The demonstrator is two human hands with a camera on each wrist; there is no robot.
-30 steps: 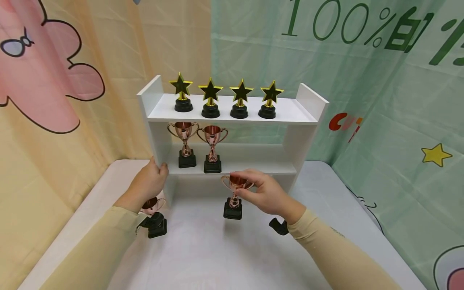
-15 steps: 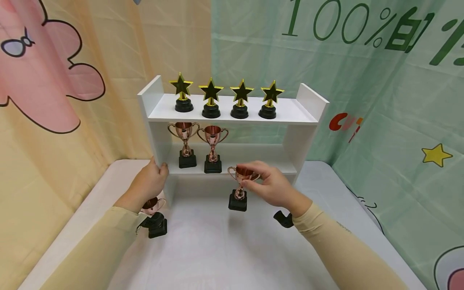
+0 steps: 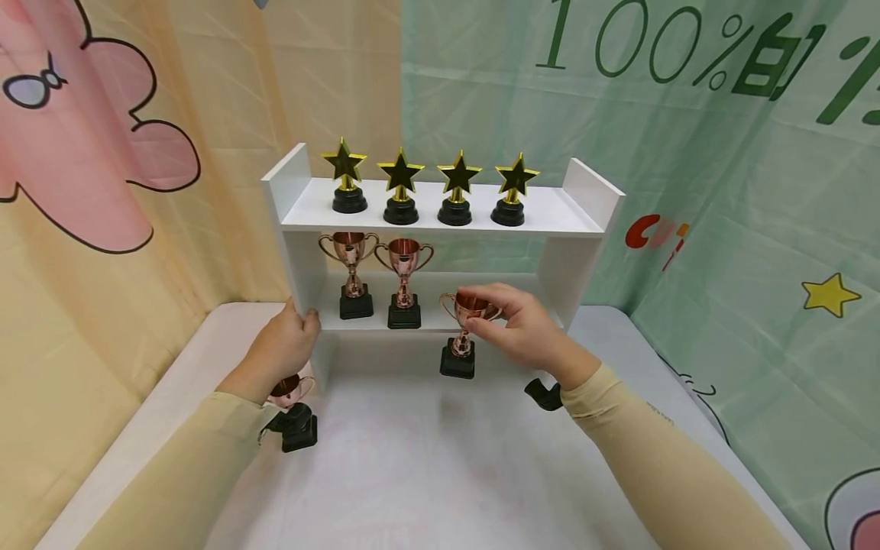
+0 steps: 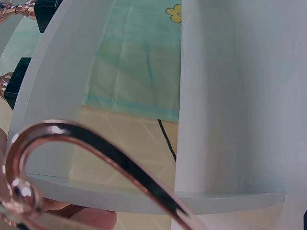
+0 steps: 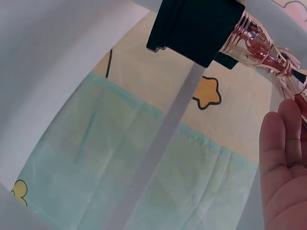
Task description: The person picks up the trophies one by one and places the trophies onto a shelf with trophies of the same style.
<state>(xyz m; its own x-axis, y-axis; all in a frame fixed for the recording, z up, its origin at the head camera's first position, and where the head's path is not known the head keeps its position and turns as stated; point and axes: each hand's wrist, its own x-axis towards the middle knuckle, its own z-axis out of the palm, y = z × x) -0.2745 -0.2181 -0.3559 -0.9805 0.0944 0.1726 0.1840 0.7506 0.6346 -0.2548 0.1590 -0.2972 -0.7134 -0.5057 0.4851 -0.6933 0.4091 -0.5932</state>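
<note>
Trophy cup (image 3: 462,346), rose-gold, hangs in front of the white shelf unit (image 3: 571,267), its base below the middle board's front edge in the head view. The right grip (image 3: 525,332) pinches its bowl, thumb and fingers partly closed; the left grip (image 3: 280,347) holds the shelf unit's left side. Pinched so high, the base could swing and clip that edge; drifting left could topple the standing cup (image 3: 404,286).

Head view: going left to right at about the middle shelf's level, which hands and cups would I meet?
Left hand → first standing cup → second standing cup → held cup → right hand.
</note>
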